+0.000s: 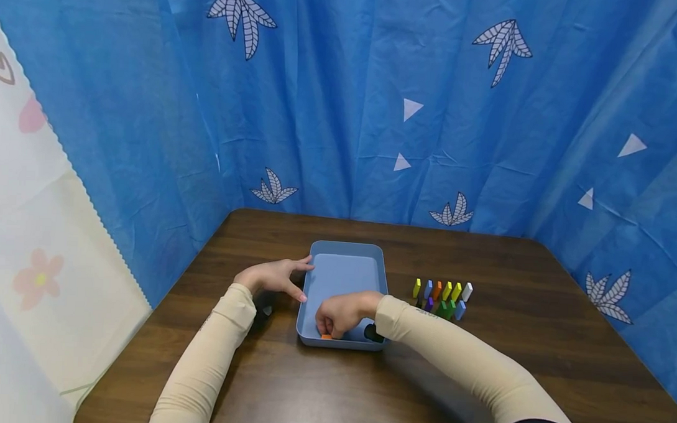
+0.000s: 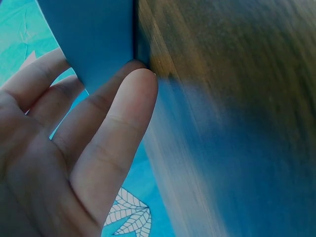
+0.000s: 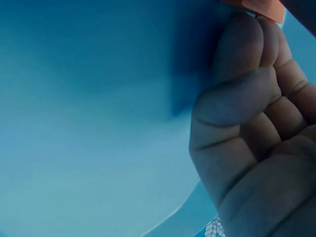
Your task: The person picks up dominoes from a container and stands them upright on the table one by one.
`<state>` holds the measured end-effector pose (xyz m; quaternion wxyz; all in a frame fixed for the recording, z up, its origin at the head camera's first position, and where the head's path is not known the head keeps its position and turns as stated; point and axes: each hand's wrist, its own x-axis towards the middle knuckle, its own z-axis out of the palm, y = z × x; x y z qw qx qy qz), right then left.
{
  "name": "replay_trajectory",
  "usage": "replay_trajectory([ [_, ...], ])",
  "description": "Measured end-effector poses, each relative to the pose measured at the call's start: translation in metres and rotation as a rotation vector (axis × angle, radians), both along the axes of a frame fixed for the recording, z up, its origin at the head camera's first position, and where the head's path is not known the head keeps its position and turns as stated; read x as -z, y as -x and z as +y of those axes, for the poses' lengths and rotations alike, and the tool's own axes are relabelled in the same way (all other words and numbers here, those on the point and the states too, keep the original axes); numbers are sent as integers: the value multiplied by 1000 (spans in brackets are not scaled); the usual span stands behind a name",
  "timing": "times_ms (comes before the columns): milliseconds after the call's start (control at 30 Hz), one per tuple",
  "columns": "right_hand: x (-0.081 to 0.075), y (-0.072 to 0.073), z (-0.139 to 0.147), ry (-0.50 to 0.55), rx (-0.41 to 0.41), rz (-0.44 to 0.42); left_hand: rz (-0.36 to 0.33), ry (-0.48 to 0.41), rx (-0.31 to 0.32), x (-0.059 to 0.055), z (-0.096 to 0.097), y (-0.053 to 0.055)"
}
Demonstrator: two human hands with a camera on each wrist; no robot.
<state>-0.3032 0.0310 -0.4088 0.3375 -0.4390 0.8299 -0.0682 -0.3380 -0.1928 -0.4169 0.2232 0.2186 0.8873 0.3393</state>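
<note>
A shallow blue tray (image 1: 342, 345) lies on the wooden table. My left hand (image 1: 277, 276) stays at its left side with thumb and fingers spread, touching the side wall (image 2: 98, 39). Inside the tray, my right hand (image 1: 343, 314) reaches down near the front wall with bent fingers. Its fingertips touch a small orange block (image 3: 264, 7), the same orange block (image 1: 326, 337) peeking out under the hand in the head view. The thumb lies across the fingers, apart from the block. Most of the block is hidden.
Right of the tray, small coloured blocks stand in two rows, among them a yellow block (image 1: 417, 288), a white block (image 1: 467, 292) and a green block (image 1: 442, 309). A blue curtain (image 1: 365, 100) hangs behind the wooden table (image 1: 287, 384).
</note>
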Motion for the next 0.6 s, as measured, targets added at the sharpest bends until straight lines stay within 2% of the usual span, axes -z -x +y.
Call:
replay_trajectory([
  [233, -3, 3, 5, 26, 19, -85, 2, 9, -13, -1, 1, 0],
  [433, -6, 6, 9, 49, -5, -185, 6, 8, -8, 0, 1, 1],
  [600, -10, 7, 12, 45, -4, -200, -10, 4, -20, 0, 1, 1],
])
